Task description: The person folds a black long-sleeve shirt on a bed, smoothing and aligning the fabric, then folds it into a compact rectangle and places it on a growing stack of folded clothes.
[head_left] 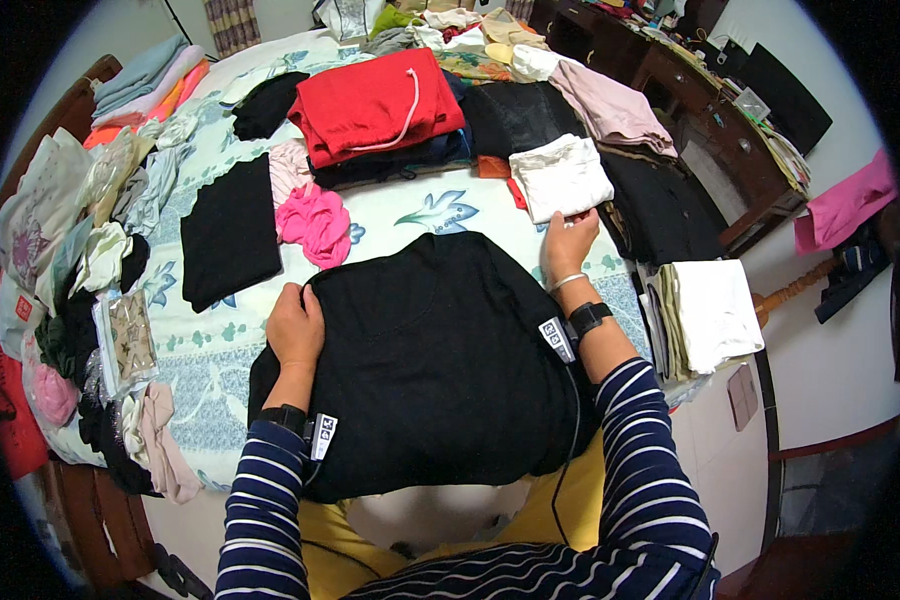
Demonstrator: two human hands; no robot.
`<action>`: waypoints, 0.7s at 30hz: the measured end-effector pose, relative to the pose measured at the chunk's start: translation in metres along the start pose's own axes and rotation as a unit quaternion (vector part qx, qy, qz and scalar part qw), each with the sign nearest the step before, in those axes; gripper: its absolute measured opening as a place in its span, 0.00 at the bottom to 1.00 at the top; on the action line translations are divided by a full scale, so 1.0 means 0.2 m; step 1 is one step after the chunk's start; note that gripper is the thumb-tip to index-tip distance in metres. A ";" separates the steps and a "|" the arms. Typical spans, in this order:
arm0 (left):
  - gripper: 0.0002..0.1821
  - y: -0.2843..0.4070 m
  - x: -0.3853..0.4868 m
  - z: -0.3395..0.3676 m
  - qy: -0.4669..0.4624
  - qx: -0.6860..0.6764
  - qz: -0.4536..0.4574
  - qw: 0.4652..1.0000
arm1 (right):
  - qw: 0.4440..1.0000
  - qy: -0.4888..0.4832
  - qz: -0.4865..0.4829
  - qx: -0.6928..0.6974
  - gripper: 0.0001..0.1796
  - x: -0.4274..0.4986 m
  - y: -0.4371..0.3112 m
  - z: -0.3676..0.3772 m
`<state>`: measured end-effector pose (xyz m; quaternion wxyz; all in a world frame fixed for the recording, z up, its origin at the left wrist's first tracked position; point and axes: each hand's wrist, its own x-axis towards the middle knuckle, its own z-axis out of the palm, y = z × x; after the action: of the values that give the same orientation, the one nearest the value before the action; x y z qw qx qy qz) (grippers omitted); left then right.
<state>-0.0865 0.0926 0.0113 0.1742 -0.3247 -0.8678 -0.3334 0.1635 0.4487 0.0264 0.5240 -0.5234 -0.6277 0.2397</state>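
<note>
A black long-sleeved top point(435, 360) lies spread out in front of me, its neckline towards the far side and its lower edge hanging over the bed's near edge. My left hand point(296, 326) is closed around the top's left side near the shoulder. Reaching past the right shoulder, my right hand point(571, 244) has its fingers at the near edge of a folded white garment point(562, 176). Its fingertips are partly hidden there. Left of the top are a folded black garment point(230, 236) and a bunched pink cloth point(315, 223).
A folded red garment point(379, 105) tops a stack at the bed's middle. Folded black clothes point(664, 206) and a white-topped stack point(720, 315) line the right side. Loose clothes and a clear packet point(130, 337) crowd the left. A dark wooden desk point(727, 127) stands beyond the right edge.
</note>
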 end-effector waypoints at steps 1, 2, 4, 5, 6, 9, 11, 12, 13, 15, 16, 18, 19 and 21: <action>0.13 0.00 0.00 0.00 0.004 0.006 -0.002 1.000 | 0.995 0.016 -0.014 -0.100 0.44 -0.03 -0.04 0.01; 0.13 0.00 0.00 0.00 0.002 -0.004 0.007 1.000 | 0.995 0.005 -0.029 -0.099 0.45 -0.06 -0.10 0.04; 0.13 0.00 0.00 0.00 0.015 0.004 0.010 1.000 | 0.983 -0.027 -0.162 -0.088 0.42 -0.14 -0.24 0.09; 0.13 0.00 0.00 0.00 0.020 0.003 0.008 1.000 | 0.969 -0.059 -0.235 -0.045 0.41 -0.18 -0.32 0.12; 0.13 0.00 0.00 0.00 0.021 0.001 0.004 1.000 | 0.950 -0.100 -0.296 0.021 0.36 -0.23 -0.39 0.17; 0.13 0.01 0.01 -0.01 0.008 0.001 -0.010 1.000 | 0.896 -0.353 -0.181 0.199 0.34 -0.45 -0.59 0.38; 0.13 0.01 0.01 -0.01 0.010 -0.007 -0.008 1.000 | 0.874 -0.434 -0.104 0.189 0.41 -0.61 -0.70 0.55; 0.13 0.01 0.01 -0.01 0.011 -0.012 -0.006 1.000 | 0.873 -0.450 -0.116 0.146 0.46 -0.68 -0.74 0.63; 0.12 0.00 0.01 -0.01 0.004 -0.009 -0.010 1.000 | 0.873 -0.461 -0.125 0.098 0.50 -0.75 -0.77 0.70; 0.13 0.00 0.01 -0.01 -0.007 -0.012 -0.021 1.000 | 0.878 -0.440 -0.181 0.049 0.58 -0.87 -0.85 0.81; 0.14 0.00 0.01 -0.01 -0.003 -0.018 -0.015 1.000 | 0.876 -0.423 -0.225 0.051 0.48 -0.92 -0.88 0.84; 0.13 -0.01 0.02 -0.01 -0.001 -0.019 -0.007 1.000 | 0.809 -0.553 -0.137 0.147 0.37 -0.94 -0.95 0.85; 0.13 -0.01 0.02 -0.01 -0.002 -0.017 -0.004 1.000 | 0.776 -0.610 -0.064 0.147 0.33 -0.93 -0.98 0.84; 0.12 -0.01 0.02 0.00 0.003 -0.003 0.002 1.000 | 0.659 -0.657 0.096 0.354 0.21 -0.92 -0.99 0.72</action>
<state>-0.0906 0.0925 0.0116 0.1762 -0.3263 -0.8655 -0.3366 -0.0647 0.2507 0.0713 0.0952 -0.0620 -0.6224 0.7744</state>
